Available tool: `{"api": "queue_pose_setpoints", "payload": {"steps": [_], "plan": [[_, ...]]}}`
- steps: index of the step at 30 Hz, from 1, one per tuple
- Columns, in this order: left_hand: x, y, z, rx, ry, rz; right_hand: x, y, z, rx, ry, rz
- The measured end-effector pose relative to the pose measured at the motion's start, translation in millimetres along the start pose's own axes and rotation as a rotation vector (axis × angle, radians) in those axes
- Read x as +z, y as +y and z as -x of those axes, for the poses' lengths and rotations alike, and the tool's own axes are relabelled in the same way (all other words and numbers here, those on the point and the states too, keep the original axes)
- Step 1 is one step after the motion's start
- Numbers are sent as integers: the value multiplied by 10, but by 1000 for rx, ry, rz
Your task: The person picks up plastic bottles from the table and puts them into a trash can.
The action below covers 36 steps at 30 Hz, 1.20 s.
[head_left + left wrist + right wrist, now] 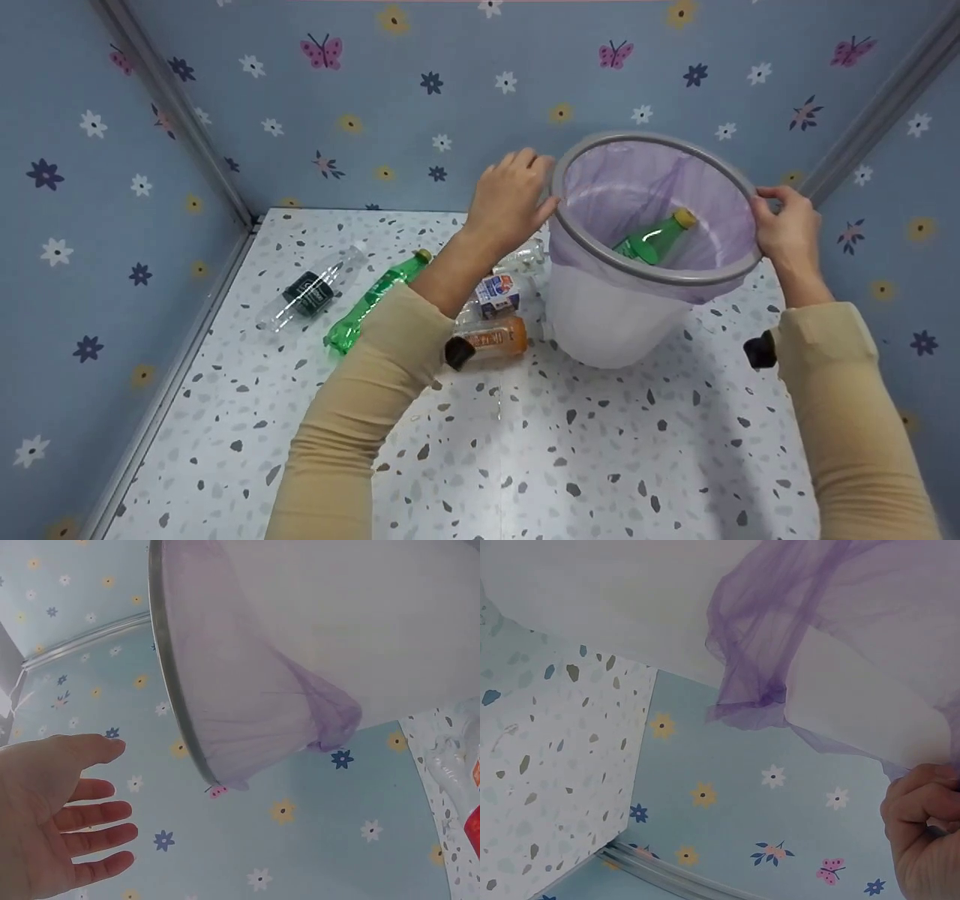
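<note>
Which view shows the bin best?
Head: it shows the bin from rim to base. Left wrist catches only a cropped side with part of the rim; right wrist, only cropped wall and purple liner.

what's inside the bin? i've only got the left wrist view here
Observer: A green bottle with a yellow cap is inside the bin.
Operator: ok and where's the right hand
Observer: In the head view, the right hand grips the right side of the bin's rim.
Operator: what lies furthest left on the speckled surface
Observer: A clear bottle with a dark label, lying on its side.
</note>
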State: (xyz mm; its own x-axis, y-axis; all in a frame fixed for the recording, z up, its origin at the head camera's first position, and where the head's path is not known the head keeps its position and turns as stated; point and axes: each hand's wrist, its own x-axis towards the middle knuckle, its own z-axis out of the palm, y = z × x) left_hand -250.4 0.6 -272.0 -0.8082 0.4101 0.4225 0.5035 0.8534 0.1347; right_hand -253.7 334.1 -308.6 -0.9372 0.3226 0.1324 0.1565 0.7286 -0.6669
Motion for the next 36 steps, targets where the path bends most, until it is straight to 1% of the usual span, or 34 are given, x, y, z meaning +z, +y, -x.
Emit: {"api": "queue_pose_setpoints", "payload": {"steps": [8,11,14,18,25,28,31,33,34,36], "plan": [[184,-199,249,-10,2,33,-7,-5,-3,10,0,5],[264,-258,344,-9,6,53,-10,-8,-6,2,7,21],[355,-305,434,-12,-4,74,-12,-8,-14,-1,8,27],[502,-359,552,-17,-37,88,-8,-4,-17,-1,13,25],[823,-447,787,-3,-96,128,-1,-2,-5,15,2,21],[944,-469,881,-19,-143,149,-1,-4,-4,18,-2,17],[1056,-485,964,-36,-184,151,1,-3,-11,10,5,24],[1132,-495,1018,-43,-198,157,3,2,-17,3,12,30],[1174,-501,1046,-46,-195,164,5,3,-21,1,15,32],[1251,-513,1101,-53,-198,195,6,6,-26,-1,20,38]]}}
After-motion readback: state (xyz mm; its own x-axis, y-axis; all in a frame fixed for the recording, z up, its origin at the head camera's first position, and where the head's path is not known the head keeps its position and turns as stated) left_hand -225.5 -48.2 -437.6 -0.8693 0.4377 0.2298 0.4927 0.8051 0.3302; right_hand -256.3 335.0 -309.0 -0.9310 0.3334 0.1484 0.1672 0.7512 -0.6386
